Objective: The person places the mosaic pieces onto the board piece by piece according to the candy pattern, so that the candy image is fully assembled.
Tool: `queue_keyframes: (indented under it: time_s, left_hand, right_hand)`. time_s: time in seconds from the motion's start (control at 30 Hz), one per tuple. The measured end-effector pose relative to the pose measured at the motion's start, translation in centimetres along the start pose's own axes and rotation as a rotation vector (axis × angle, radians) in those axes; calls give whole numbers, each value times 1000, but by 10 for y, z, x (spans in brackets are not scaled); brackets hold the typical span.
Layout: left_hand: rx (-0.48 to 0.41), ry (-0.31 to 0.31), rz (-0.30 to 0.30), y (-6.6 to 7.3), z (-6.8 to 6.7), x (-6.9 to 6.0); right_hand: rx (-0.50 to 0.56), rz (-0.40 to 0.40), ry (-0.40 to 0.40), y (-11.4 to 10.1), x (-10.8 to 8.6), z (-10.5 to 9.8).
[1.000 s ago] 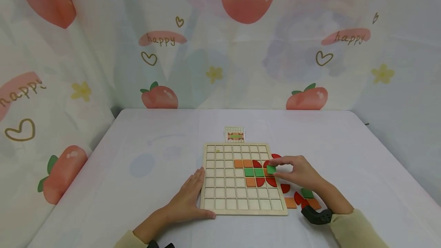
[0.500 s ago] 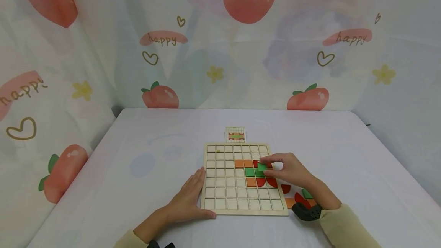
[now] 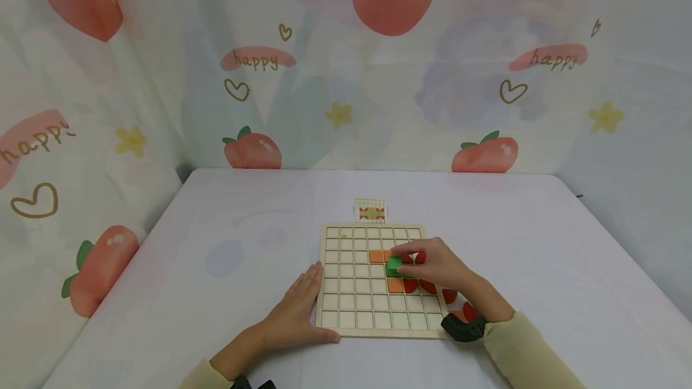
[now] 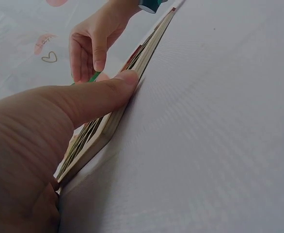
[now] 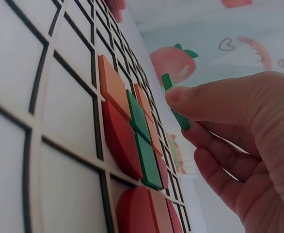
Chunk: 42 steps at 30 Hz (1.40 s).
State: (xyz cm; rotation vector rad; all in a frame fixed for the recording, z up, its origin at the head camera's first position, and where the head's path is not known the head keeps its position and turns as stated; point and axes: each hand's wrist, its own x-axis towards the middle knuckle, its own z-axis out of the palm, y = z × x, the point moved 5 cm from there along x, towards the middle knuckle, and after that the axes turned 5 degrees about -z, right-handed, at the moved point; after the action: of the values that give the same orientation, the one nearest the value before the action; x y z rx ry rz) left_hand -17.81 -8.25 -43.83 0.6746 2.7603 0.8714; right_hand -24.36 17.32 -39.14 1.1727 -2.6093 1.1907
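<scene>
right hand [image 3: 435,262] | pinched green tile [image 3: 394,263] | moved left across grid board [image 3: 346,303]

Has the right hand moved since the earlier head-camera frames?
Yes: the right hand has moved left over the grid board, from its right edge toward the middle, pinching a green tile.

Free room over the board [image 3: 346,302] between held tile [image 3: 395,263] and left hand [image 3: 292,317], an edge barrier

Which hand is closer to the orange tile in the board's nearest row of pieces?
Right. The right hand pinches a green tile just beyond the orange tile; the left hand rests at the left edge of the board.
</scene>
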Motion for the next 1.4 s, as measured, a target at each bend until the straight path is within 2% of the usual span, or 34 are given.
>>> queue_keyframes:
  time_s: [0.2, 0.37, 0.5, 0.73, 0.97, 1.4]
  left_hand:
    - [3, 2, -3, -1, 0, 0]
    - [3, 2, 2, -2, 1, 1]
    - [-2, -4, -2, -2, 2, 2]
    - [-13, -6, 2, -2, 2, 2]
    - [1, 0, 0, -3, 1, 1]
    - [-1, -3, -4, -1, 0, 0]
  right_hand:
    - [31, -18, -5, -6, 8, 6]
    - [71, 19, -2, -7, 9, 11]
    - [45, 44, -8, -6, 10, 13]
    - [54, 25, -21, -6, 14, 18]
    - [9, 25, -45, -8, 16, 22]
    - [-4, 96, -63, -5, 15, 28]
